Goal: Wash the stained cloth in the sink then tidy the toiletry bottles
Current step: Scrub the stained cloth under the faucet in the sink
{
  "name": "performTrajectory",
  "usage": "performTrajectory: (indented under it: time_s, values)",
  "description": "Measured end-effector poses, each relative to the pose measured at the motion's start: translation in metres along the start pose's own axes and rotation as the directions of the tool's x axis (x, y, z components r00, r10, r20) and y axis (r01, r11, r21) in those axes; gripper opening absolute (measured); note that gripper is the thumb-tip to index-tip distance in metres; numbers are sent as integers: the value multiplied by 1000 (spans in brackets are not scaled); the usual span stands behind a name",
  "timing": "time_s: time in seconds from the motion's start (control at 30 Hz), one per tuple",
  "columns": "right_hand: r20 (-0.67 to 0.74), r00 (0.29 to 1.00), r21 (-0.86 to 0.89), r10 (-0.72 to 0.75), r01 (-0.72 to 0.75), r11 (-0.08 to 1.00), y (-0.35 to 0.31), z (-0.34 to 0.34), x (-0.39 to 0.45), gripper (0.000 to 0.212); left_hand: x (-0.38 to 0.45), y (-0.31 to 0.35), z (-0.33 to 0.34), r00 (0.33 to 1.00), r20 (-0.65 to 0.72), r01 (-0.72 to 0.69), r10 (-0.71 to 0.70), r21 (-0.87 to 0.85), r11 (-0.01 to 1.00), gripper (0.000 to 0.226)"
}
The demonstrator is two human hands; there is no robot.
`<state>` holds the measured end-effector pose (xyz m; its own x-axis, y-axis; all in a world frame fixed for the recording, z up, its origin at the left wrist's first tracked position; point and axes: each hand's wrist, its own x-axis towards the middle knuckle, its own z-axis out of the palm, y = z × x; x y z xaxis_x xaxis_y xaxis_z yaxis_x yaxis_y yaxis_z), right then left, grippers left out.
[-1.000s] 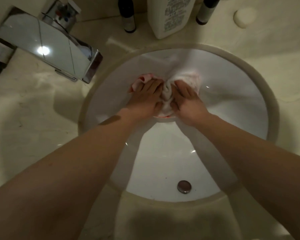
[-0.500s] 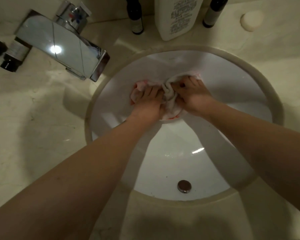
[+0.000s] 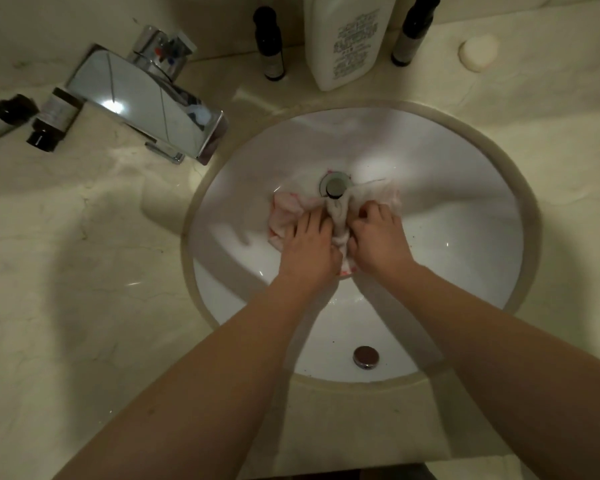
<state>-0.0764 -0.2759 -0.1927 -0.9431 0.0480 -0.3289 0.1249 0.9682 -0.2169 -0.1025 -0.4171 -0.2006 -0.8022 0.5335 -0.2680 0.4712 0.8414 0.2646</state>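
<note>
I have the cloth bunched between both hands in the sink, just in front of the drain. My left hand lies on its pink side with the fingers fairly straight, pressing it to the bowl; my right hand has its fingers curled into the whiter side, pinching a ridge of fabric up between the two.

One corner lies against the drain, so hard scrubbing could, I think, drag fabric into it or block the outflow. Pink still shows, so stopping now would likely leave the stain.

Beyond the drain, by the back wall, the white bottle stands between two dark ones. Two more dark bottles lie on their sides far to the drain's left, beyond the tap; a careless elbow could roll them.
</note>
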Motion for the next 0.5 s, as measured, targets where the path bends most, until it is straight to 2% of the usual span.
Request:
performTrajectory:
  time_s: [0.13, 0.23, 0.3, 0.37, 0.43, 0.5]
  values:
    - [-63, 998, -49, 20, -23, 999, 3, 6, 0, 28, 5, -9, 3, 1000, -5, 31, -31, 41, 999, 68]
    - [-76, 996, -84, 44, -50, 995, 6, 6, 9, 50, 25, -22, -2, 997, 25, 67, -68, 64, 996, 80]
    - [-79, 996, -106, 31, -39, 994, 11, 4, 18, 57, 41, -35, -6, 997, 71, 30, -36, 80, 996, 84]
    - [-78, 997, -136, 12, -22, 990, 17, 2, 27, 59, 52, -43, -13, 998, 51, -32, 25, 142, 989, 84]
    - [-71, 997, -150, -22, 11, 989, 25, 0, 35, 59, 60, -48, -17, 996, 21, -85, 82, 199, 976, 78]
    - [-69, 995, -156, -78, 66, 986, 35, -4, 42, 61, 68, -52, -21, 988, 58, -152, 142, 226, 962, 73]
